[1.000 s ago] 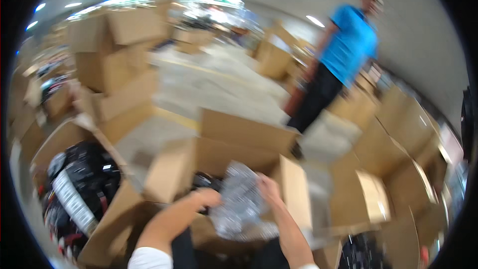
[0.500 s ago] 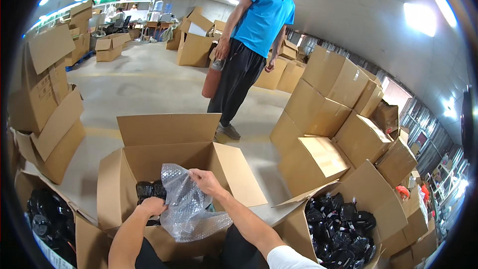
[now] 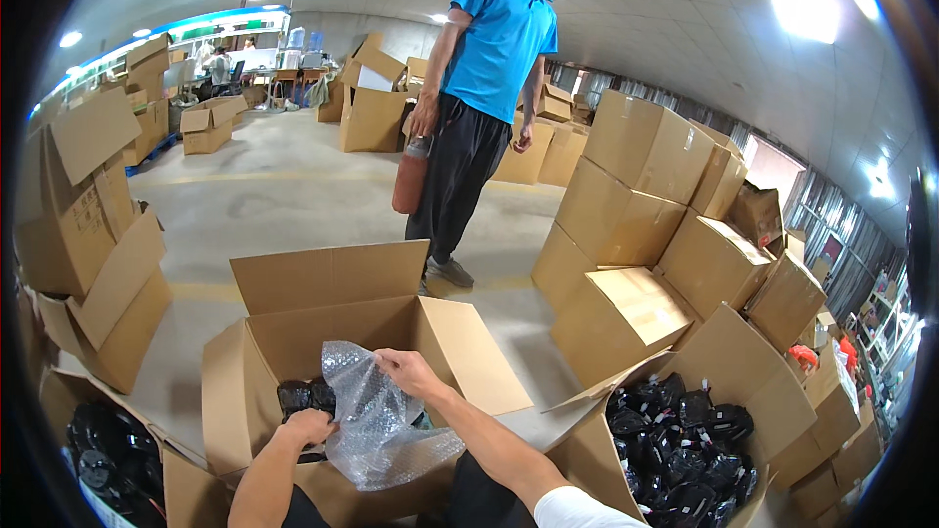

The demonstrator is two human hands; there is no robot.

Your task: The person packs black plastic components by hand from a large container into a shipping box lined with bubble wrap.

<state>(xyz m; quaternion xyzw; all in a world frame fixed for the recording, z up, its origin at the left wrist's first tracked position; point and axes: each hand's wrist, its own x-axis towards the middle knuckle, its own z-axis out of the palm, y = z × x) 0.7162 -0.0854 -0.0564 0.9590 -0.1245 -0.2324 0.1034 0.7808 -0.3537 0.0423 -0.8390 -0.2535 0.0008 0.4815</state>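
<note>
In the lower middle of the frame the person's two bare forearms come up from the bottom edge into an open brown cardboard box [image 3: 333, 332], whose four flaps stand spread outward. The right hand [image 3: 406, 369] is closed in a pinch on the upper edge of a crumpled sheet of clear bubble wrap [image 3: 377, 420], which hangs down from the fingers and spreads over the near wall of the box. The left hand [image 3: 305, 427] lies lower and further left, curled over the left edge of the same sheet and touching a black, rounded packed item [image 3: 303, 396] inside the box; whether it grips that item or only the wrap cannot be told.

At the lower right of the frame a second open cardboard carton [image 3: 724, 352] is full of small black bagged goods [image 3: 685, 440]. At the lower left another open carton [image 3: 186, 484] shows more black goods [image 3: 108, 450]. Stacks of closed brown cartons [image 3: 646, 196] rise at the right, and empty open cartons [image 3: 98, 235] lean at the left edge.

In the upper middle a person in a bright blue short-sleeved shirt [image 3: 499, 34] and dark trousers stands on the grey concrete floor [image 3: 274, 186] just behind the box, holding a reddish-brown cylindrical bottle [image 3: 411, 176] down at one side. More cartons stand far back at the upper left.
</note>
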